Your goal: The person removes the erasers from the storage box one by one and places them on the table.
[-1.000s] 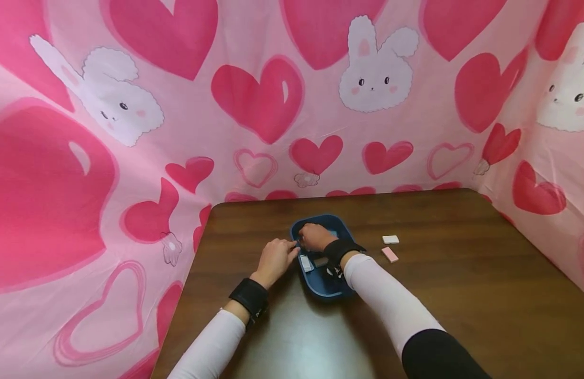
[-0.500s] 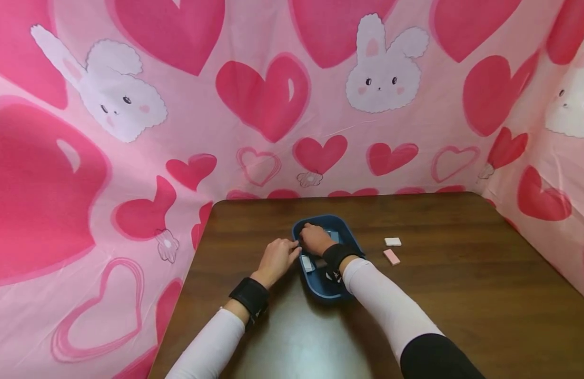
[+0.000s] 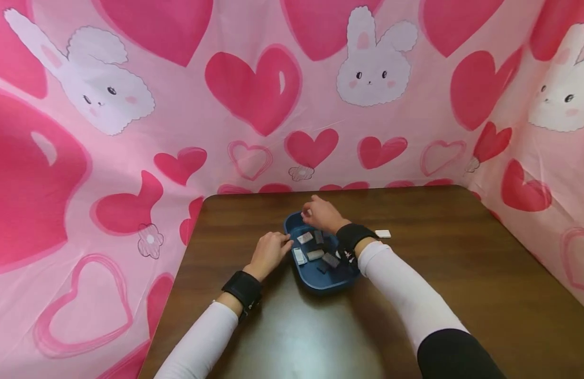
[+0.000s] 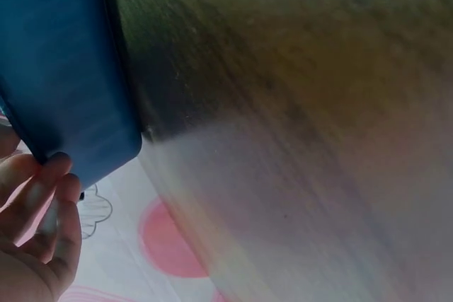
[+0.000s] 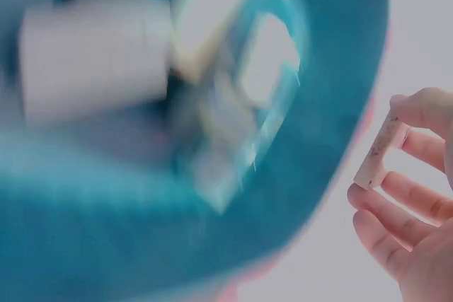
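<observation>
Pinching a small pale block in the right hand, between thumb and fingertips. Showing dark speckles along one narrow face. Held up at the far end of the blue tray, outside the rim as seen from the right wrist. Largely hidden behind the fingers in the head view.

Gripping the tray's left rim in the left hand, with bent fingertips against the outer wall. Cannot make out the thumb's exact contact from the left wrist.

Sitting flat on the brown tabletop, tray included. Scattered inside the tray: a white block next to a dark upright-lying block, a white-and-pale-blue block along the left wall, a beige block in the middle, a dark grey block to the right of that. Blurred in the right wrist view.

Lying on the tabletop outside the tray, just beside the right wristband in the head view: a white piece. Hanging behind: a pink heart-and-rabbit curtain.
</observation>
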A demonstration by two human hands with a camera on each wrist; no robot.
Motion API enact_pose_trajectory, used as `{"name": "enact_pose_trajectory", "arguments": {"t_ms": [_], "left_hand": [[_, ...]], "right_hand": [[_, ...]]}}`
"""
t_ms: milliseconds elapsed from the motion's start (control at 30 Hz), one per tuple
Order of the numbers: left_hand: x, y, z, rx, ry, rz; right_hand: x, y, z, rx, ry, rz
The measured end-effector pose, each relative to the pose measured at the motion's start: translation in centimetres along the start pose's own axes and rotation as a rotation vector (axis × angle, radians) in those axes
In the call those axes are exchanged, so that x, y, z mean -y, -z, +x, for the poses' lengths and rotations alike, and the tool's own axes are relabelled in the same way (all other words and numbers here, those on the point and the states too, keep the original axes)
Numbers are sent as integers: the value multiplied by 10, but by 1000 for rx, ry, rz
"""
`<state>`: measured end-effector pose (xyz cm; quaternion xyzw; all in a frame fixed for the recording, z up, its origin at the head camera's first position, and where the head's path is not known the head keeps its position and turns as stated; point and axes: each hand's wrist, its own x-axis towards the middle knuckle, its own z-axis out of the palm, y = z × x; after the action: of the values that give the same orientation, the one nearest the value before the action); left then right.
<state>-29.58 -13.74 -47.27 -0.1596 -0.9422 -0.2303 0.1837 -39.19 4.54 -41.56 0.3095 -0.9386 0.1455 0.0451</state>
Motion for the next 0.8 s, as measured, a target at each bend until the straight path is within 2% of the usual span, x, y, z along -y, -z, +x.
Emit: {"name": "enact_pose_trajectory", "arguments": {"t_ms": [133,267,367,467,633,800], "left_hand": [[7,7,0,-14,33,-13],[7,10,-1,3,41,-36],[5,8,-3,10,44,-48],[3,5,-5,23,59,-66],[-1,3,-7,48,81,-94],[-2,3,-4,55,89,-100]], "right_hand": [[-38,39,-4,-48,-75,-30],[-93,57,-27,-49,-175,-68],[-129,53,-54,-30,-244,-77],[-157,41,-81,-16,-318,-57],[-179,29,-113,45,-440,-33],[-189,26,-129,125,-505,-94]]}}
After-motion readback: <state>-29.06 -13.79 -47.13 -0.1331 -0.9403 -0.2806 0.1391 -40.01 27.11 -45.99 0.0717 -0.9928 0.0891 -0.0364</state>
